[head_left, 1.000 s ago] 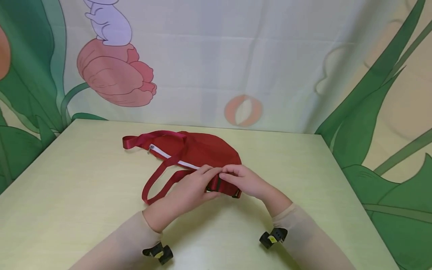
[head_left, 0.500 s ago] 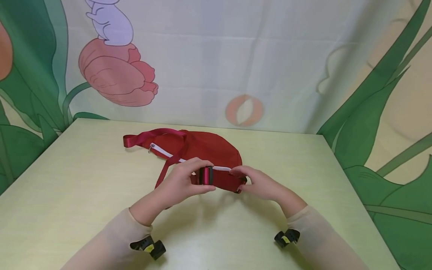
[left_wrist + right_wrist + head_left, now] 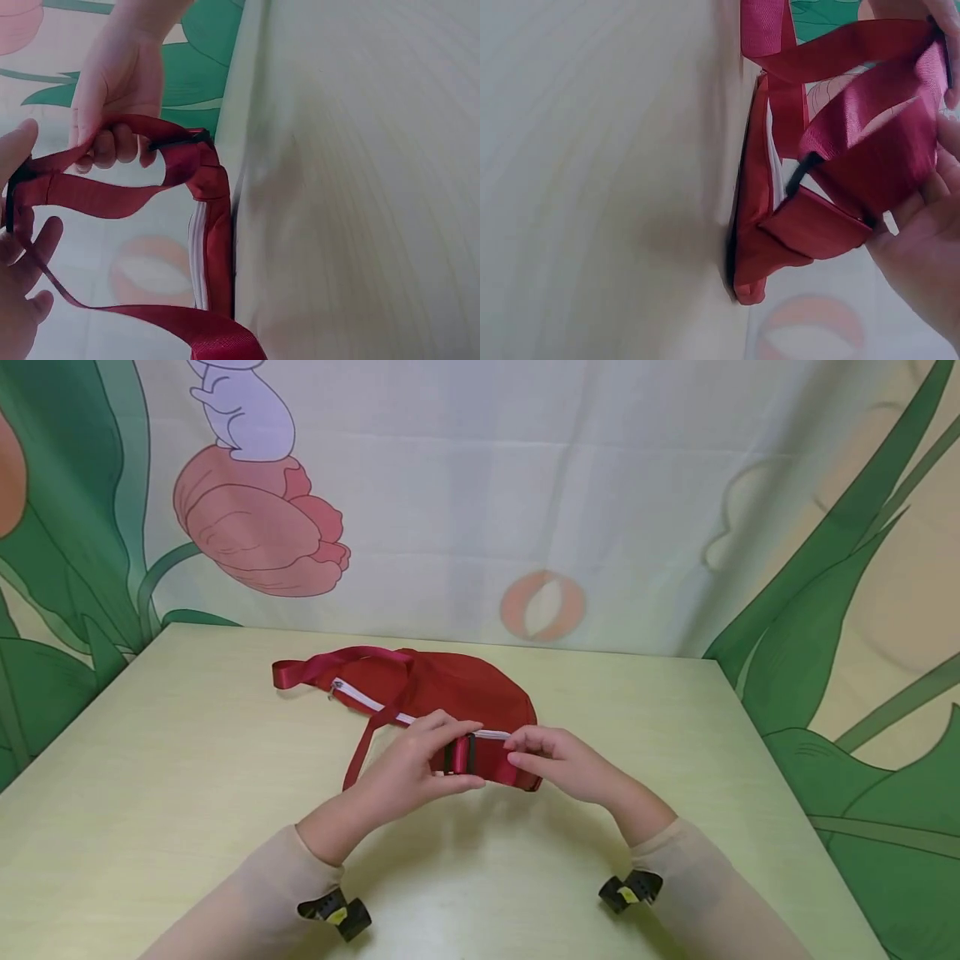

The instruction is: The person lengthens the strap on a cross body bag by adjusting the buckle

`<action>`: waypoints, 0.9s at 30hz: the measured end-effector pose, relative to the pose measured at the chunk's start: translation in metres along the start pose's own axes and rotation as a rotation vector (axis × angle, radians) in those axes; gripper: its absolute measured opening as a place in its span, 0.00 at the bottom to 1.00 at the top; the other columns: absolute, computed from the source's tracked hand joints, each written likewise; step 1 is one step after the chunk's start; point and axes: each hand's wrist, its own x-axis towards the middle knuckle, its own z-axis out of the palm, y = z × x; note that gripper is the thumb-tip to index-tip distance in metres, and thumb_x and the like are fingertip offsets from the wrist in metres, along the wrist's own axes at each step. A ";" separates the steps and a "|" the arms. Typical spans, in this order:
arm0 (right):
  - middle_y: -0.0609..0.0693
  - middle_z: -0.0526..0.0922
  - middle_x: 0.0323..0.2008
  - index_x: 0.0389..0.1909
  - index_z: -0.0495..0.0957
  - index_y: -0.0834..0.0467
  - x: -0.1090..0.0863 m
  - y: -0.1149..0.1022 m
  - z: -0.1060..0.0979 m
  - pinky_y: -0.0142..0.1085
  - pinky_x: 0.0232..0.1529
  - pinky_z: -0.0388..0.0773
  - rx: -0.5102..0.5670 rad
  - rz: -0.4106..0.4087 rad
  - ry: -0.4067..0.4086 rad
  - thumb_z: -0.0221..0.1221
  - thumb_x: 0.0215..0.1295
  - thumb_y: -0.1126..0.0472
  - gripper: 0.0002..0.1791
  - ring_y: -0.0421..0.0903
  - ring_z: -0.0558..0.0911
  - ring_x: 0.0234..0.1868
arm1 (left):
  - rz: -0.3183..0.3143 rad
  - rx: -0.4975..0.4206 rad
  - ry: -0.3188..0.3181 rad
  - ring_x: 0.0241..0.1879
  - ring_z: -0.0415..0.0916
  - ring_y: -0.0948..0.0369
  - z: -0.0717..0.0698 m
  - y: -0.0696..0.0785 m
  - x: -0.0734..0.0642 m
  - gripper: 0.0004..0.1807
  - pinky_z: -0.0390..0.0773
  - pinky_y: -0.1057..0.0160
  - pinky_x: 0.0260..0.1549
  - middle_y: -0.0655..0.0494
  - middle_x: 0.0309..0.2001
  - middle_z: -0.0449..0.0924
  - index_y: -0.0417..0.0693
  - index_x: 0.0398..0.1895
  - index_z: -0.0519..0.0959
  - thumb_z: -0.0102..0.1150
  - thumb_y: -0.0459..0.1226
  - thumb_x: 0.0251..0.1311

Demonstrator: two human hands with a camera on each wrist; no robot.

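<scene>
A red waist bag (image 3: pixel 465 685) with a white zipper lies on the table, its strap lifted at the near side. My left hand (image 3: pixel 397 772) pinches the black strap slider (image 3: pixel 471 753) between thumb and fingers. To its right, my right hand (image 3: pixel 573 764) holds the red webbing strap (image 3: pixel 97 196) near the bag's right end. In the left wrist view, the fingers of that right hand (image 3: pixel 124 82) curl round the strap beside a black ring (image 3: pixel 180 141). The right wrist view shows the strap looped between both hands, above the bag (image 3: pixel 754 202).
The pale table (image 3: pixel 187 827) extends on all sides of the bag. Behind it hangs a printed cloth (image 3: pixel 420 527) with flowers and leaves. A free strap loop (image 3: pixel 296 672) lies at the bag's left end. Small black cameras (image 3: pixel 337 914) sit on both wrists.
From close together, my hands have moved apart, the left drawing the slider up and leftward. The right first went to the bag's right end, then came slightly back left onto the strap.
</scene>
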 end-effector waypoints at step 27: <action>0.52 0.79 0.39 0.46 0.77 0.61 0.004 0.008 0.000 0.39 0.43 0.76 -0.057 0.030 0.025 0.58 0.64 0.59 0.13 0.48 0.77 0.42 | -0.125 -0.279 0.087 0.35 0.76 0.61 0.009 0.002 0.005 0.28 0.78 0.61 0.39 0.59 0.38 0.78 0.48 0.53 0.77 0.72 0.36 0.45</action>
